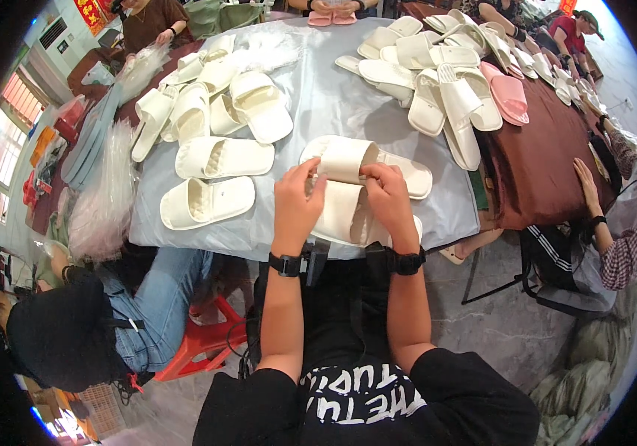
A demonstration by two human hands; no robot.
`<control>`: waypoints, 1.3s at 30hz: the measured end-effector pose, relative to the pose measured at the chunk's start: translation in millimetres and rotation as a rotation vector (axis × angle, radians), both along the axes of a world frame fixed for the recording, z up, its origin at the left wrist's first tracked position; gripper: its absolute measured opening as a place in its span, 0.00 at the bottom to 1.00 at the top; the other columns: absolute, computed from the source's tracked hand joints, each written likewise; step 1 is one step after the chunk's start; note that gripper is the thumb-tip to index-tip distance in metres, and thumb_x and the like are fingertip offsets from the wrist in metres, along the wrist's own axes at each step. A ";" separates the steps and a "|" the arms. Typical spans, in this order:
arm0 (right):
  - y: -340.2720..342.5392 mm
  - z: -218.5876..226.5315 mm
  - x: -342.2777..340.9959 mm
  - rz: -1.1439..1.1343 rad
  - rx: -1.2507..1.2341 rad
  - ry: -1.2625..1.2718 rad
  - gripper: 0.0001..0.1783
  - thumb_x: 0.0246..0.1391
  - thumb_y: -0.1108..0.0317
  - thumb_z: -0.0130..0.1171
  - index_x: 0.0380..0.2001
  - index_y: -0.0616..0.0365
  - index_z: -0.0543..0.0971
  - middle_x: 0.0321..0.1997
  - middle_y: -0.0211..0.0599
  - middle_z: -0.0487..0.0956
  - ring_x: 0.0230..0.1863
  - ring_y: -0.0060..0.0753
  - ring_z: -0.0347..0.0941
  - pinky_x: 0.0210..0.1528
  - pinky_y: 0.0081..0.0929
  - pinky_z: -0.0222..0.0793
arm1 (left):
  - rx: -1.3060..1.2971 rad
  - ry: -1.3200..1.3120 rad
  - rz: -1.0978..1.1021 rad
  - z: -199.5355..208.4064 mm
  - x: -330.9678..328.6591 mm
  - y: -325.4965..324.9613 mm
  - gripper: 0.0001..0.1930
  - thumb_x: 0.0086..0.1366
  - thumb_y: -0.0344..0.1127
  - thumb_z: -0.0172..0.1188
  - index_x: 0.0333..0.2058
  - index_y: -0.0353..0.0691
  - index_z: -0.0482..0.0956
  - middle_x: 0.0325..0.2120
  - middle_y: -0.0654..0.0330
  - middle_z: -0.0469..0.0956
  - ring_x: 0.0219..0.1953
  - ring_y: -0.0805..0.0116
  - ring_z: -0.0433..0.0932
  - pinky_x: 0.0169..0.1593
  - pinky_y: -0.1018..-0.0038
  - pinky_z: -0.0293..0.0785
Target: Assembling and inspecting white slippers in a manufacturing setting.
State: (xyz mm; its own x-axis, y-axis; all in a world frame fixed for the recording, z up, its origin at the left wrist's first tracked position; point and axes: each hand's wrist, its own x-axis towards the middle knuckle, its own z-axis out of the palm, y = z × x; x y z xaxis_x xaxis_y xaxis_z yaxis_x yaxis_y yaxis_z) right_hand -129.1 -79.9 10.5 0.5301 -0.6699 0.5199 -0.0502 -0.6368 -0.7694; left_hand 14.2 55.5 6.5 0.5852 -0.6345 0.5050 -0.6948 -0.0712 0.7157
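Observation:
In front of me, two cream slippers lie side by side near the table's front edge. My left hand (pixel 300 195) has its fingers bent at the left edge of the far slipper's (pixel 345 160) strap. At the strap's right edge, the fingers of my right hand (pixel 389 195) are closed. Both forearms pass over the near slipper (pixel 338 211) or beside it, hiding part of its sole. Another pair of cream slippers, one farther (pixel 236 157) and one nearer (pixel 225 199), rests to the left of my left hand.
A pile of cream slippers (pixel 262 104) covers the table's far left; a larger heap (pixel 437 56) and a pink slipper (pixel 508 93) are at far right. Clear plastic bags (pixel 106 197) hang on the left. People sit around, one beside a red stool (pixel 210 338).

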 end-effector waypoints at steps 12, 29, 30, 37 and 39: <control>-17.9 36.4 -58.2 0.195 0.343 0.254 0.10 0.61 0.75 0.66 0.45 0.65 0.81 0.30 0.39 0.84 0.31 0.27 0.79 0.35 0.28 0.73 | -0.305 0.125 0.288 14.0 10.8 13.7 0.05 0.72 0.28 0.65 0.42 0.36 0.87 0.38 0.59 0.89 0.38 0.67 0.85 0.40 0.70 0.76; -14.2 54.0 -65.4 0.495 0.477 -0.044 0.13 0.67 0.82 0.58 0.49 0.66 0.87 0.49 0.36 0.88 0.48 0.23 0.82 0.49 0.22 0.76 | -0.362 0.470 -0.390 34.7 -12.0 19.3 0.08 0.74 0.22 0.57 0.48 0.34 0.81 0.38 0.61 0.81 0.42 0.71 0.78 0.52 0.76 0.72; -17.0 53.0 -68.7 0.481 0.480 -0.072 0.11 0.67 0.79 0.60 0.47 0.66 0.88 0.46 0.35 0.88 0.45 0.23 0.81 0.46 0.21 0.75 | -0.209 0.407 -0.422 39.2 -13.3 21.2 0.08 0.74 0.22 0.57 0.48 0.35 0.81 0.38 0.62 0.79 0.41 0.74 0.76 0.49 0.76 0.72; -13.7 51.8 -71.5 0.462 0.513 -0.236 0.09 0.70 0.72 0.64 0.43 0.67 0.89 0.30 0.25 0.82 0.29 0.16 0.68 0.33 0.18 0.63 | 0.221 0.146 -0.519 45.0 -14.9 27.2 0.29 0.52 0.36 0.82 0.52 0.42 0.82 0.45 0.57 0.79 0.48 0.63 0.77 0.53 0.67 0.75; -11.4 60.1 -75.3 0.452 0.487 -0.141 0.10 0.70 0.70 0.64 0.43 0.67 0.89 0.29 0.25 0.81 0.28 0.16 0.67 0.32 0.20 0.62 | 0.286 0.071 -0.539 51.8 -15.6 28.5 0.34 0.47 0.40 0.85 0.54 0.44 0.81 0.51 0.56 0.79 0.53 0.57 0.75 0.57 0.63 0.74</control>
State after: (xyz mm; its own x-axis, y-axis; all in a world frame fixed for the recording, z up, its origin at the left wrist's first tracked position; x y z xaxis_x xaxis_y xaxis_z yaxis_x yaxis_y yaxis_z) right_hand -204.4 -91.3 70.6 0.7622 -0.5738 0.2997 0.2612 -0.1510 -0.9534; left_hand -1.4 84.1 58.4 0.1704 -0.9551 0.2425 -0.6378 0.0807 0.7660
